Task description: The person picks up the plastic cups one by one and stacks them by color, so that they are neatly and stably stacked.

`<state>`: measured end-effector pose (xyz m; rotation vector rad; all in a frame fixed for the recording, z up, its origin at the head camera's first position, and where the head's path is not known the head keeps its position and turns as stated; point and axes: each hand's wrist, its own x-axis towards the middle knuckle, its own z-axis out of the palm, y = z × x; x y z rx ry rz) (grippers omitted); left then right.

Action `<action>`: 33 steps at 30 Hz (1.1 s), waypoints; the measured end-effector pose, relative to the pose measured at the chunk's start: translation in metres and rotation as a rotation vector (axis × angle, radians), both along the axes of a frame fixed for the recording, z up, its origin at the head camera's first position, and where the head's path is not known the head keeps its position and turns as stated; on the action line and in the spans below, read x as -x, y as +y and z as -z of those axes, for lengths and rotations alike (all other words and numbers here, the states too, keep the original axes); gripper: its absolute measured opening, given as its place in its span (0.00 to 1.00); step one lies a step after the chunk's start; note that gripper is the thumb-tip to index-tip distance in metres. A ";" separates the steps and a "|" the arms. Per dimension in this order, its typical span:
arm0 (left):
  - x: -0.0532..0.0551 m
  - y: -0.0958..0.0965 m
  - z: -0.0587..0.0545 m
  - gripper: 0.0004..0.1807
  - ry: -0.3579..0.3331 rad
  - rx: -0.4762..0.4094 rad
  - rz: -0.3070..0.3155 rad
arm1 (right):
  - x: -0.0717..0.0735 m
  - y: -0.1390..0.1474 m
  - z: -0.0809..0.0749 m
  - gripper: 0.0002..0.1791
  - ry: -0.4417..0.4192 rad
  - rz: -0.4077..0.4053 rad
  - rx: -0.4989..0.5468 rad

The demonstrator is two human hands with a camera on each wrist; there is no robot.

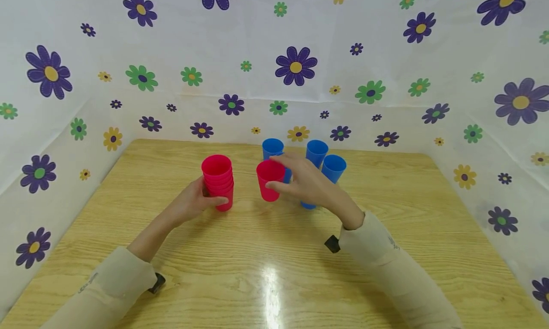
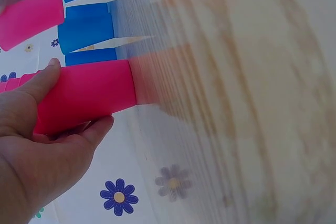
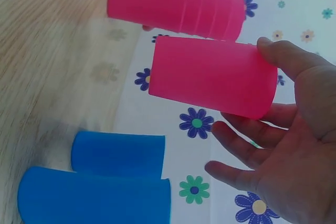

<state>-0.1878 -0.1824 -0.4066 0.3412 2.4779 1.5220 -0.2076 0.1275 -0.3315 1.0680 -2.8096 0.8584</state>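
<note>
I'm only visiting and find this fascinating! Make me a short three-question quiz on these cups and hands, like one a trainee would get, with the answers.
1. Which hand holds the stack of red cups?
2. Fill the gap: The other cups, standing on the table, are coloured ____.
3. True or false: The right hand holds a single red cup above the table.

Key:
1. The left hand.
2. Blue.
3. True; both wrist views show its base raised off the table.
</note>
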 end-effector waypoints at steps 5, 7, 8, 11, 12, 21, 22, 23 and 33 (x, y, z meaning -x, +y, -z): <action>0.000 0.000 0.000 0.36 0.003 0.001 -0.002 | -0.011 0.002 -0.005 0.37 -0.019 -0.022 0.022; 0.000 0.000 0.000 0.36 0.008 -0.003 -0.001 | -0.014 0.002 -0.007 0.37 -0.023 -0.036 0.034; 0.000 0.000 0.000 0.35 0.010 -0.008 0.002 | -0.015 0.002 -0.008 0.37 -0.025 -0.042 0.040; 0.000 0.000 0.001 0.35 0.010 -0.016 0.007 | -0.017 0.001 -0.011 0.36 -0.014 -0.056 0.050; 0.000 0.001 0.001 0.35 0.008 -0.018 0.008 | -0.018 0.001 -0.013 0.36 -0.012 -0.059 0.055; -0.001 0.000 0.001 0.35 -0.008 -0.005 -0.003 | -0.017 -0.005 -0.029 0.34 0.007 -0.082 0.118; -0.001 0.000 0.001 0.35 -0.006 -0.004 -0.002 | -0.017 -0.005 -0.030 0.34 0.015 -0.087 0.125; 0.000 0.000 0.001 0.35 -0.003 -0.004 -0.001 | -0.016 -0.006 -0.032 0.34 0.021 -0.092 0.135; 0.000 0.000 0.000 0.34 -0.001 -0.003 -0.002 | -0.013 -0.019 -0.051 0.33 0.040 -0.125 0.189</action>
